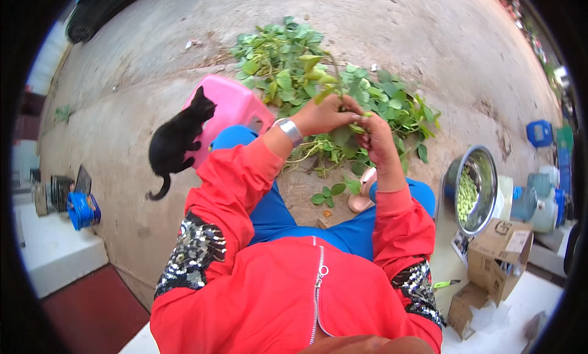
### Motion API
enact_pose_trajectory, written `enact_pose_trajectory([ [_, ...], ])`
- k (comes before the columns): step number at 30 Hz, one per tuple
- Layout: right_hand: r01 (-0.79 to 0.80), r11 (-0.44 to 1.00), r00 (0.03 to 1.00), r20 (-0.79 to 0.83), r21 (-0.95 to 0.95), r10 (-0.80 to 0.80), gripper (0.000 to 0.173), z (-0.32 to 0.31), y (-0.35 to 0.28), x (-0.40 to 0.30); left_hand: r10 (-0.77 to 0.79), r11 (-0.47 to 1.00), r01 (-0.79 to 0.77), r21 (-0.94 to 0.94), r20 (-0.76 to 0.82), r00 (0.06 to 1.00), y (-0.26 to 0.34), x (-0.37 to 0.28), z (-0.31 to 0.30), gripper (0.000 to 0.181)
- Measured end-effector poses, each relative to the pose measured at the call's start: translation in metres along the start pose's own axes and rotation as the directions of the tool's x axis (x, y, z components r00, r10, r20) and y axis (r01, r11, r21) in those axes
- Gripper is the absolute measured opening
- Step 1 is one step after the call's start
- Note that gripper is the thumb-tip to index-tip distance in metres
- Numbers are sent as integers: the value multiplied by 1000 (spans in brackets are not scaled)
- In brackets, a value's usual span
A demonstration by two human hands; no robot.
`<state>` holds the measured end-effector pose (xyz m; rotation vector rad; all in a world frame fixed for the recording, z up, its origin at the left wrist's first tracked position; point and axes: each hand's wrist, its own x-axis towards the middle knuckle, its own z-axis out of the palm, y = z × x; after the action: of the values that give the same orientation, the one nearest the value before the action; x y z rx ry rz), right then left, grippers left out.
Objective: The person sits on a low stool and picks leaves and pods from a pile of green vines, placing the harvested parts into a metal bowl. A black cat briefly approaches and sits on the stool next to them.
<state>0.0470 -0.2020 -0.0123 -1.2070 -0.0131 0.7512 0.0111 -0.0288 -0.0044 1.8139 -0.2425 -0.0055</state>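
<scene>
My left hand (327, 115), with a wide silver bracelet at its wrist, grips the stem of a leafy bean plant (339, 76) that rises above the fist, green pods hanging on it. Close against it, the fingers of my right hand (376, 133) pinch at a green pod and leaves of that plant. Behind and below both hands, a pile of cut bean plants (285, 46) spreads over the concrete ground. To the right of my knee, a steel bowl (488, 188) holds shelled green beans or short pods (466, 193); which of the two I cannot tell.
A black cat (172, 145) stands against an upturned pink plastic tub (229, 101) on the left. Cardboard boxes (496, 257), a green-handled knife (445, 284) and plastic jugs (544, 207) are on the right. A blue container (82, 210) stands far left, and a dark vehicle is at the upper left.
</scene>
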Motion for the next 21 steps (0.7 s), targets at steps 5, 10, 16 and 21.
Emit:
enact_pose_trajectory([
  [5,80,995,995,-66,52,-77,5,6,8,-2,-27,997,24,-70,-43,999,-10,-1,11,16],
  [10,134,977,986,-119,169,-114,6,13,11,-5,-78,932,39,-360,-94,992,7,-4,19,15],
  [16,143,979,989,11,148,-146,9,27,15,-9,-245,817,149,-556,-101,964,7,1,18,11],
  [21,68,997,986,149,42,-73,25,15,10,-9,-96,942,92,-323,4,995,10,-2,4,15],
])
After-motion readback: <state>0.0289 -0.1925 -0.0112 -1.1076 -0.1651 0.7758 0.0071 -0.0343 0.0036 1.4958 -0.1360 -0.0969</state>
